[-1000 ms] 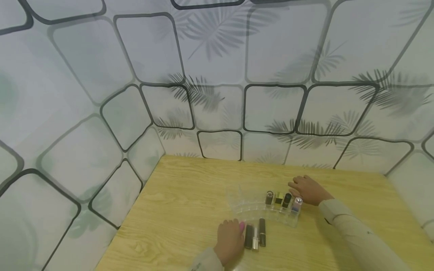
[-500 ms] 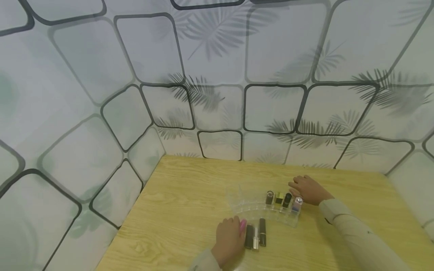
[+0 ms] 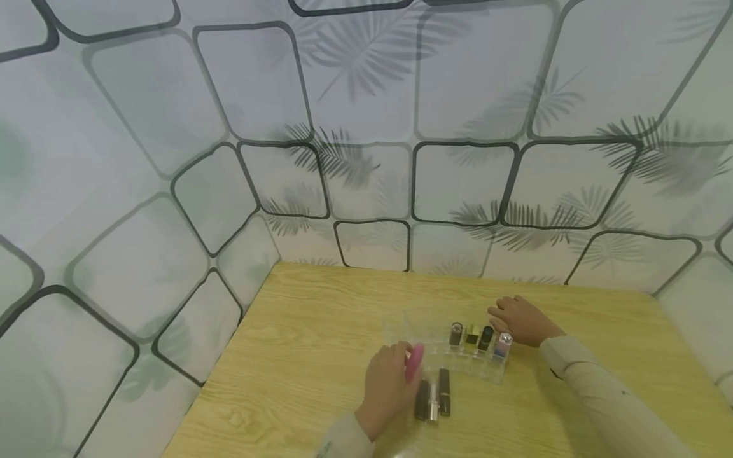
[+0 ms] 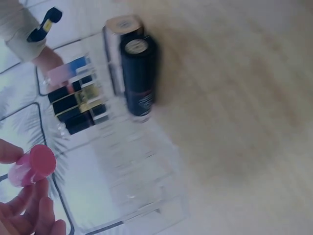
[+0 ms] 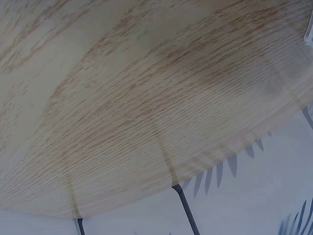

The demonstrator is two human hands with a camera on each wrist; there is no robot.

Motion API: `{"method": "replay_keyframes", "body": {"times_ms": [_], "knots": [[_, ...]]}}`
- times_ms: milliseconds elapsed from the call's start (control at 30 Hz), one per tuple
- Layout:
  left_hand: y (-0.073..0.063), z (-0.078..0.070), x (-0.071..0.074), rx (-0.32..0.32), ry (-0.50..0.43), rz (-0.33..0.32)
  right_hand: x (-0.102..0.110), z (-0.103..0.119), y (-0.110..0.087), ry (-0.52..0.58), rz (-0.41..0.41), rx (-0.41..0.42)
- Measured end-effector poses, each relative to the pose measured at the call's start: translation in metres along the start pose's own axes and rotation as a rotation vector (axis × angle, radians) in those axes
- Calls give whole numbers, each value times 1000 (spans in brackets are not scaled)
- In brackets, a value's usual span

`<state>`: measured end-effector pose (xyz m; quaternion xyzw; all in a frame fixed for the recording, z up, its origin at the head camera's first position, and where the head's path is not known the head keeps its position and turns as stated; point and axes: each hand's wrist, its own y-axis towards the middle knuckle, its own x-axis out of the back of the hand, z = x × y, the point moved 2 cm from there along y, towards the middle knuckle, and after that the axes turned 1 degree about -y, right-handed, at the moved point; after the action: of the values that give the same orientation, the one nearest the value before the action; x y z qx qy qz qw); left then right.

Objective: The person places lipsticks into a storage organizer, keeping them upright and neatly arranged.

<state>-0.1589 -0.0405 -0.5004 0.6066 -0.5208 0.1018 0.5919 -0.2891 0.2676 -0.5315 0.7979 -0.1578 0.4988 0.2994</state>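
My left hand (image 3: 385, 385) pinches a pink lipstick tube (image 3: 414, 362) between thumb and fingers, raised off the table near the front of a clear lipstick organizer (image 3: 452, 364). In the left wrist view the pink tube's round end (image 4: 43, 160) faces the camera. My right hand (image 3: 523, 321) lies at the organizer's right end, beside a pink-and-blue lipstick (image 3: 502, 345) with a clear cap; whether it touches the organizer cannot be told. Also in the organizer are a dark lipstick (image 3: 455, 334), a gold-and-black one (image 3: 472, 334) and a black one (image 3: 485, 338).
Right of my left hand, in front of the organizer, are a black tube (image 3: 422, 401), a silver-and-clear tube (image 3: 433, 404) and a black tube with a gold band (image 3: 444, 392). The wood-grain table (image 3: 309, 331) meets a patterned wall (image 3: 372, 245) at the back.
My left hand has lifted the pink lipstick tube and moved it forward toward the organizer. My right hand has stayed in place.
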Motion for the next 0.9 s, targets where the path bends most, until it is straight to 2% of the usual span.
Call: {"method": "replay_keyframes", "body": {"times_ms": [133,267,433,700,900], "knots": [[11,-3,5,-22,-29,-74,3,0,1,0,12,-1],[19,-7,6,-15,-49,-95,4,1,1,-1,33,-5],[29,-11,5,-12,-51,-120,3,1,1,-8,10,2],[38,-11,-5,-44,-45,-175,3,1,1,-9,15,0],[46,-10,-15,-56,-57,-186,3,1,1,1,32,-9]]}}
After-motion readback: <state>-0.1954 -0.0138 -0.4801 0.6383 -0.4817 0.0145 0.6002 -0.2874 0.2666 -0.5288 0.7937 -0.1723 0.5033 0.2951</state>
